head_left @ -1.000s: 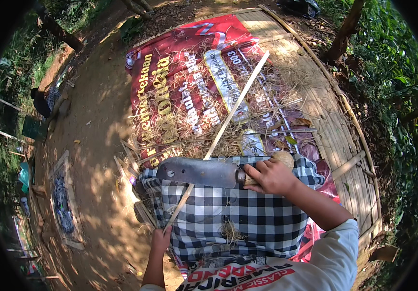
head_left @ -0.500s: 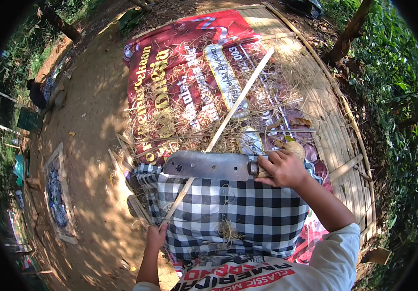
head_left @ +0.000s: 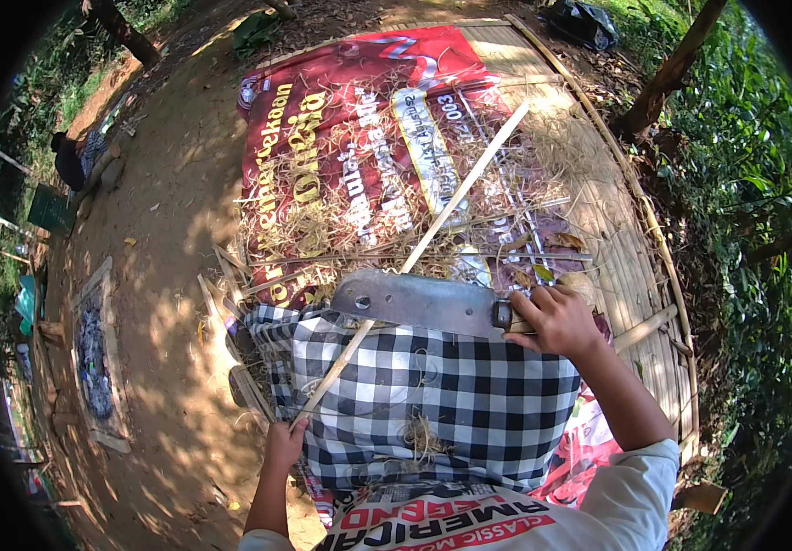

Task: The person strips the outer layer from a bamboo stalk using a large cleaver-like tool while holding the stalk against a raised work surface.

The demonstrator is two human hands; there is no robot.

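Note:
My right hand (head_left: pixel 556 319) is wrapped round the handle of a broad cleaver-like knife (head_left: pixel 428 305). Its grey blade, with holes in it, points left and lies across a long, thin, pale strip that looks like bamboo (head_left: pixel 471 180). The near end of the strip is pinched in my closed left hand (head_left: pixel 284 447), low on the left. From there the strip slants up under the blade to the far right. A black-and-white checked cloth (head_left: pixel 451 381) covers my lap beneath the knife, with a small tuft of shavings (head_left: pixel 425 436) on it.
A red printed banner (head_left: pixel 267 197), strewn with curly shavings and thin sticks, covers a slatted bamboo platform (head_left: pixel 639 266). Split pieces (head_left: pixel 247 390) lie at its left edge. On the dirt ground is a framed ash pit (head_left: pixel 122 404); a person (head_left: pixel 70 163) appears far left. Plants border the right.
The knife and my right hand have shifted a little right along the strip, and the blade now tips down toward the handle. My left hand keeps its hold, slightly further left.

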